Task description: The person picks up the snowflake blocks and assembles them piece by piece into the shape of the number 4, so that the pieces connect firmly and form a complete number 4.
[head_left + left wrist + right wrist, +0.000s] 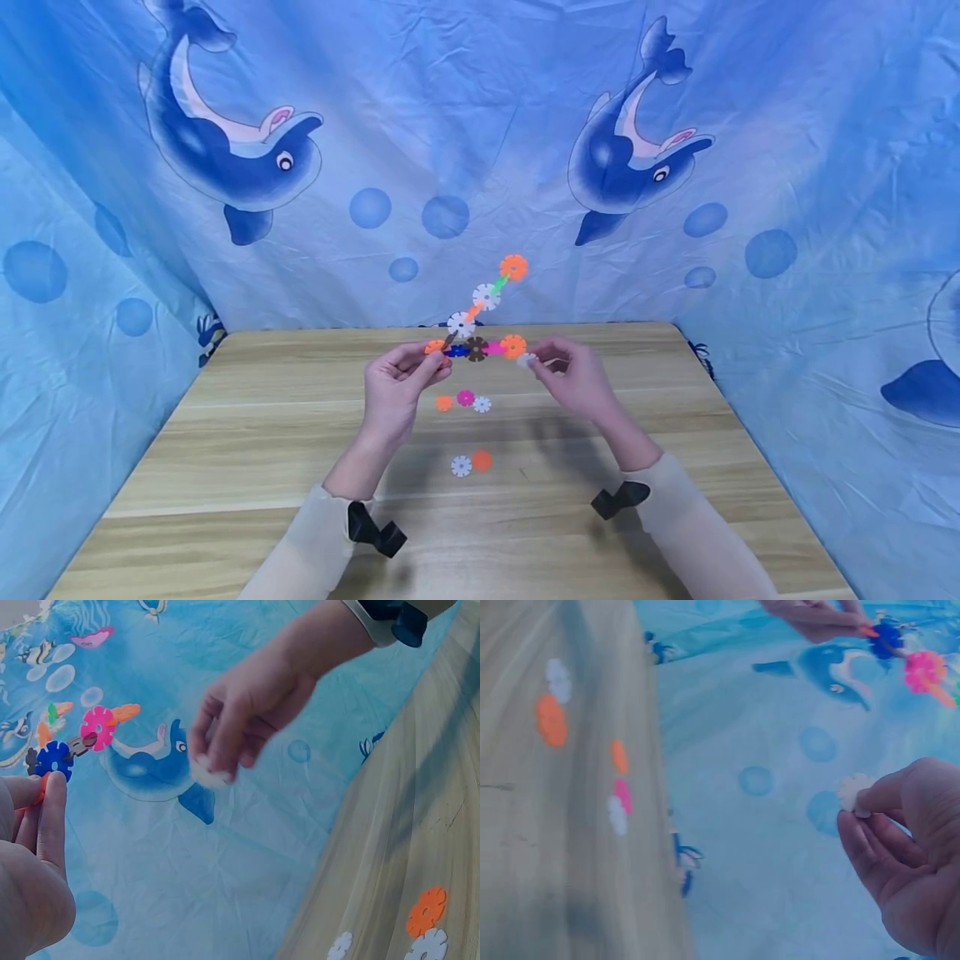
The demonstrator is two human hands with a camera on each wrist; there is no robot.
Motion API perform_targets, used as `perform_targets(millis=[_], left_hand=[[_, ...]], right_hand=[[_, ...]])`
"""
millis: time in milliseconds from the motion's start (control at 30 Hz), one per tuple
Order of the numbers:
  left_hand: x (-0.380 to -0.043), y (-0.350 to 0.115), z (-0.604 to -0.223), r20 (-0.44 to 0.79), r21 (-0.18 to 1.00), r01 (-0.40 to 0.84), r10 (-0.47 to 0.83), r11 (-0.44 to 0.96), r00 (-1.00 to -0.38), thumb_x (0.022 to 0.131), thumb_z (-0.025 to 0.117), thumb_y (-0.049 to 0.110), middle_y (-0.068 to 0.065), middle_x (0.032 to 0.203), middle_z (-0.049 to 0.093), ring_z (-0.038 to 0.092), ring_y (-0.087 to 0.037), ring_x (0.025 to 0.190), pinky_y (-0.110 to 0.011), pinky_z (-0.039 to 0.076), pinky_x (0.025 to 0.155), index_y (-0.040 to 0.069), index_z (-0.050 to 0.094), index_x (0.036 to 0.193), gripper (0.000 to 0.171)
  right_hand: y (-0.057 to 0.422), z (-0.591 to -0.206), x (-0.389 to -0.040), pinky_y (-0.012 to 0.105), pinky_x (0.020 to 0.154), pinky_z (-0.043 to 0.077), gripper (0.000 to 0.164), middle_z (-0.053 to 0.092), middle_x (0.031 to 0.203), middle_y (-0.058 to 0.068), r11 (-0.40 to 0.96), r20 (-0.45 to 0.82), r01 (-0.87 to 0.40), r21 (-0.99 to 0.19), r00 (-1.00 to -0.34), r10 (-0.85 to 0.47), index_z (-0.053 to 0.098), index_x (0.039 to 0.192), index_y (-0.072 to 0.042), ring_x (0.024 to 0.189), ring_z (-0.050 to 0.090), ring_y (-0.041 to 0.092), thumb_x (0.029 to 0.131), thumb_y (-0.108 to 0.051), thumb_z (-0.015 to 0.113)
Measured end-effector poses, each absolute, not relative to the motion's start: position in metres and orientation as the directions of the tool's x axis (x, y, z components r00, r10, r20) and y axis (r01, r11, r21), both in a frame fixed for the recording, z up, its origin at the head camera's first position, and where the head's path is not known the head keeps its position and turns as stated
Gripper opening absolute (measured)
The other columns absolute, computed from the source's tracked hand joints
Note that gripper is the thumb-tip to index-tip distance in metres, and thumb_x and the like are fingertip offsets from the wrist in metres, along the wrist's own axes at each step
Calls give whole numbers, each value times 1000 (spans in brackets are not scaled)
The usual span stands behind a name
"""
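My left hand (393, 392) pinches an orange snowflake disc (435, 347) at one end of a joined build of notched plastic discs. From there a row runs right through a blue disc (458, 351), a brown disc (476, 348), a pink disc (494, 347) and another orange disc (513, 346). A second branch slants up and away, with white discs (461, 324), a green disc (500, 285) and an orange disc (513, 267) at its tip. Between thumb and fingers, my right hand (576, 379) holds a loose white disc (853, 792), apart from the build in the right wrist view.
Below the hands, several loose discs lie on the wooden table (262, 442). An orange disc (444, 403), a pink disc (466, 397) and a white disc (482, 404) sit together; nearer me are a white disc (461, 466) and an orange disc (482, 461). A blue dolphin-print curtain (487, 108) surrounds the table.
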State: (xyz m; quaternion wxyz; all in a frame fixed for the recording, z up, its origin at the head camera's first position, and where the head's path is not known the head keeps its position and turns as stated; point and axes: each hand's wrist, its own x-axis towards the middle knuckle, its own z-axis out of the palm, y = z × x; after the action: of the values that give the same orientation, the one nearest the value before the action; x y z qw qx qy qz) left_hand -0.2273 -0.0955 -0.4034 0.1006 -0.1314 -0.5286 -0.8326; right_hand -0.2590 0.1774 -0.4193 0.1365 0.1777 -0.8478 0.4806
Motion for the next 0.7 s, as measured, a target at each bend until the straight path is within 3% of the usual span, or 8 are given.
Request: perform_targets(millis=[400,700], left_hand=[[-228,-94,-404,321,851,303,-32,-428,-947,98,68,-11,1,92,82,81,-13,82,-30,68,82,17,80,97,31],[-228,-95,-404,305,857,289,-32,-427,-952,98,68,-10,1,92,82,81,-13,82,-30,68,82,18,81,97,31]], right_hand=[[178,-396,-241,19,78,65,8,80,95,13,354,640,-619,-702,-766,-71,78,99,-1,84,75,6,92,2,80],[177,-390,-237,22,84,66,12,79,94,18,301,740,-729,-615,-665,-99,79,98,3,89,75,1,89,11,78]])
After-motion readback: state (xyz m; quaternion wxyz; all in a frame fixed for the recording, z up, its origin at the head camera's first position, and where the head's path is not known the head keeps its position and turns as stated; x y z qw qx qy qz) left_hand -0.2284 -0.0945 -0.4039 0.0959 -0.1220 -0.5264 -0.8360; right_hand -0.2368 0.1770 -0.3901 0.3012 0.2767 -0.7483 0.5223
